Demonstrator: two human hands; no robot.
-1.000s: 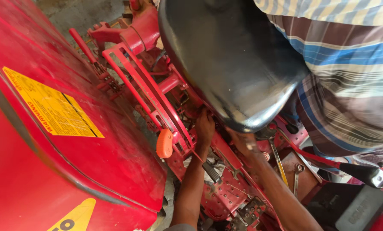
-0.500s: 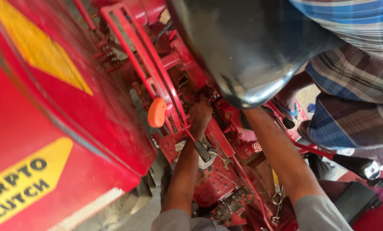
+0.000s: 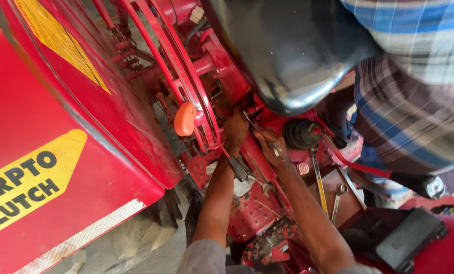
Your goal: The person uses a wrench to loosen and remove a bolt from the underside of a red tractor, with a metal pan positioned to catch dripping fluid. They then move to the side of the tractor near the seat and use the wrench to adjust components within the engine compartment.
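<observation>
Both my arms reach into a red tractor under its black seat [image 3: 288, 50]. My left hand [image 3: 235, 133] presses into the red frame beside the lever with an orange knob [image 3: 185, 119]; its fingers are hidden among the parts. My right hand [image 3: 270, 146] is right next to it, closed on a small silvery metal tool. A thin metal rod [image 3: 251, 122] runs between the two hands. Below my left wrist sits a black pedal [image 3: 237, 168].
A red fender [image 3: 85, 152] with yellow labels fills the left. Two wrenches [image 3: 319, 182] lie on the platform by a black rubber boot [image 3: 300, 133]. Another person in a plaid shirt [image 3: 414, 101] stands at the right, a shoe [image 3: 432, 186] on the step.
The view has swung down and closer along the fender. My left hand stays at the same spot under the seat. My right hand has come into sight beside it.
</observation>
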